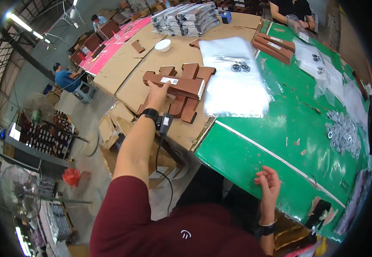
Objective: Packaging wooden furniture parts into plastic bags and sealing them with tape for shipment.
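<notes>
Bars [182, 87] left of plastic bags [234, 88]; bowl [163, 45] behind bars; wrapped stack [186, 19] behind bowl; packet heap [343, 133] far right.

Smooth brown wood-like pieces [188, 87], glossy green tabletop [297, 132], plastic bags [233, 96] — clear, shiny

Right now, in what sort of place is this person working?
Probably a factory packing area: brown pieces and clear plastic bags lie on the worktables, with grey bundles stacked farther back.

Maroon short-sleeved shirt [124, 205] (small white curved mark [186, 234]), black wristbands [151, 114], black cable [167, 177], dark trousers [204, 188].
</notes>
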